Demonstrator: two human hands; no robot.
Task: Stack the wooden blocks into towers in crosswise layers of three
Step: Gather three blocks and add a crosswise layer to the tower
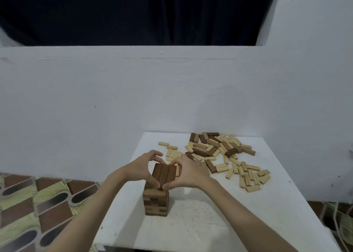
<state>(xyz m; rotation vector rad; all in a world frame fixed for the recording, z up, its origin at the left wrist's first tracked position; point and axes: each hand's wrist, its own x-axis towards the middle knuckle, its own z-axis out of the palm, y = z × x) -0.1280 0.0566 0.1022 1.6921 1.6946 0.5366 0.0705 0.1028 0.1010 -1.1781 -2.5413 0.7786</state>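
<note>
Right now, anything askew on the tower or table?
The tower looks square; both hands, left hand and right hand, hold its top layer. Loose blocks lie scattered on the table, unstacked. Nothing looks damaged.

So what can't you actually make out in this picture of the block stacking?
- Head view: the far and side faces of the tower are turned away, and the left hand and right hand cover the upper layers, so the layer count is unclear.
- Blocks at the bottom of the loose pile are buried under others.
- The near edge of the white table is cut off by the frame's bottom edge.
</note>
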